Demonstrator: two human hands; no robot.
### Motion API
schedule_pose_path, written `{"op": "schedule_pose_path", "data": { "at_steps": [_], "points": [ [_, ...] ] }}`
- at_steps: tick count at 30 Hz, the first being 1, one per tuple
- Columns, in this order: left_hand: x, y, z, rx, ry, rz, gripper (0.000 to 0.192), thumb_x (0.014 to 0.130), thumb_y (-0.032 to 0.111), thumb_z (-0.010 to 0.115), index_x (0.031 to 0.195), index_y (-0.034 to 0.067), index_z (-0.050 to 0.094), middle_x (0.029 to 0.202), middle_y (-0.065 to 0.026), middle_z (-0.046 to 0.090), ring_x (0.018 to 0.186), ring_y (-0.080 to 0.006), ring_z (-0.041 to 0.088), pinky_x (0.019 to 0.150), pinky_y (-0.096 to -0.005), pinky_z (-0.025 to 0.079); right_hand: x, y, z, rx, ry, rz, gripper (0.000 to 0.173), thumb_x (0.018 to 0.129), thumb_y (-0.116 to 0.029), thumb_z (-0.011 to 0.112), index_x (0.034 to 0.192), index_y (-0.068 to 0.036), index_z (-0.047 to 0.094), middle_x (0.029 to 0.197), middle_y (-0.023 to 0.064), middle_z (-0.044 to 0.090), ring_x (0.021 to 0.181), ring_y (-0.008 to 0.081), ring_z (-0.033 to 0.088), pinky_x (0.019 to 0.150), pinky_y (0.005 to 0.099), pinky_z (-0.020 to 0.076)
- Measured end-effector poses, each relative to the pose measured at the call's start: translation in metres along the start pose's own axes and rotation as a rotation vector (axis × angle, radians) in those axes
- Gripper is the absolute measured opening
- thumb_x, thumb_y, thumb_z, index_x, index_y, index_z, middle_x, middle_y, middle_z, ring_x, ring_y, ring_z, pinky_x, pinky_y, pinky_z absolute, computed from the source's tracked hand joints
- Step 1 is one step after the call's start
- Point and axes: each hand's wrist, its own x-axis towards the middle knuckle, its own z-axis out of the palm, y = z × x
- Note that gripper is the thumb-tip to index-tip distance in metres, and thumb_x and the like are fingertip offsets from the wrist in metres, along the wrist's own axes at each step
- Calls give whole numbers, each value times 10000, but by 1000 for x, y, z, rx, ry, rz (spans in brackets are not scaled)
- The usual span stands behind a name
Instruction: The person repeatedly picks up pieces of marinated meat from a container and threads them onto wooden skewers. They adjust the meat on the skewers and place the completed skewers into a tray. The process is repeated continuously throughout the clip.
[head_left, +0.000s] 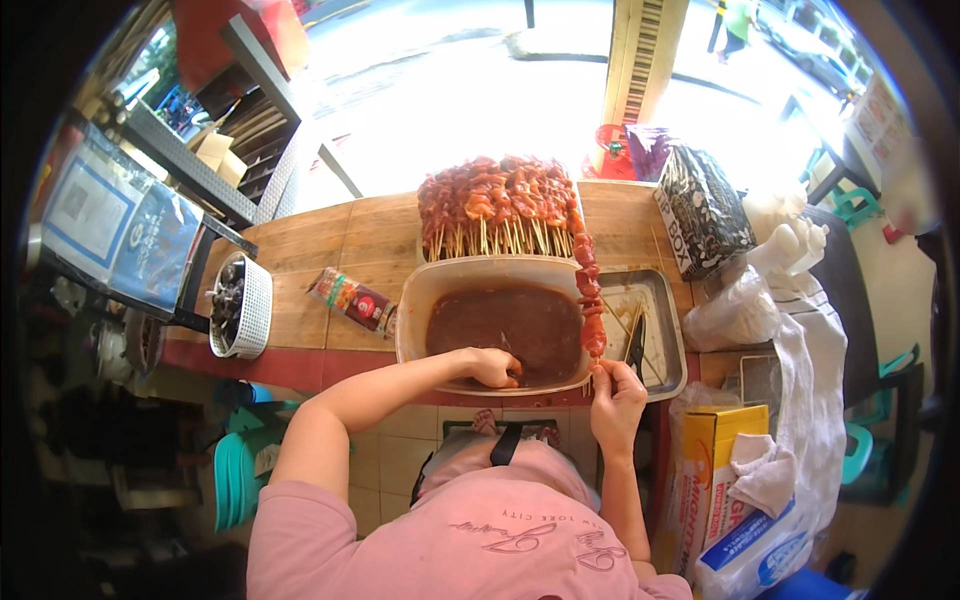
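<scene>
My right hand (618, 401) grips the stick end of a skewer of red marinated meat (589, 289), which points away from me along the right rim of a plastic tub (409, 315). Brown-red marinade (502, 322) with pieces in it partly fills the tub. My left hand (495, 367) reaches over the near rim, its fingertips at the marinade and partly hidden; whether it holds anything I cannot tell. Beyond the tub lies a large pile of meat skewers (499, 199), their bare sticks towards me. A metal tray (675, 337) with loose sticks and a black-handled tool (637, 341) is at the right.
Left of the tub lie a printed food packet (354, 301) and a white plastic basket (259, 307) of dark items. A tip box (705, 210), plastic bottles (780, 247) and a plastic bag (739, 311) stand at the right. Nearer are a yellow box (724, 427) and a paper towel pack (754, 547).
</scene>
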Motion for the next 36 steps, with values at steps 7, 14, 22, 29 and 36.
{"op": "schedule_pose_path", "data": {
  "at_steps": [7,14,22,29,36],
  "points": [
    [-24,-6,-17,-182,-126,-42,403,811,278,654,1159,79,625,1059,-86,671,895,-190,627,787,-324,486,4,4,-5,39,-28,-42,80,838,-12,624,843,67,624,729,149,607,644,246,577,624,327,451],
    [-41,-13,-22,-1347,161,168,309,936,135,566,1196,-28,527,1039,-132,629,944,-218,643,813,-297,548,7,11,-10,87,-94,-17,108,866,-40,617,878,64,642,725,89,599,658,135,526,610,280,419],
    [-56,0,-21,-1639,257,407,375,960,224,532,1270,16,490,1204,-155,584,1101,-275,601,924,-385,518,9,16,-16,107,-137,-23,121,868,-57,624,890,60,648,734,79,608,669,118,529,615,275,423],
    [-63,15,-22,-1584,423,379,386,898,34,580,1277,27,505,1206,-125,591,1089,-241,610,921,-343,528,13,19,-18,101,-150,8,94,847,-25,624,843,68,637,706,129,613,608,191,566,586,306,440],
    [-67,11,-28,-1570,457,458,387,880,24,601,1259,20,525,1141,-103,621,998,-224,645,900,-340,538,17,23,-9,78,-144,-19,95,842,-26,629,842,69,638,738,145,630,639,208,587,613,312,454]
  ]
}}
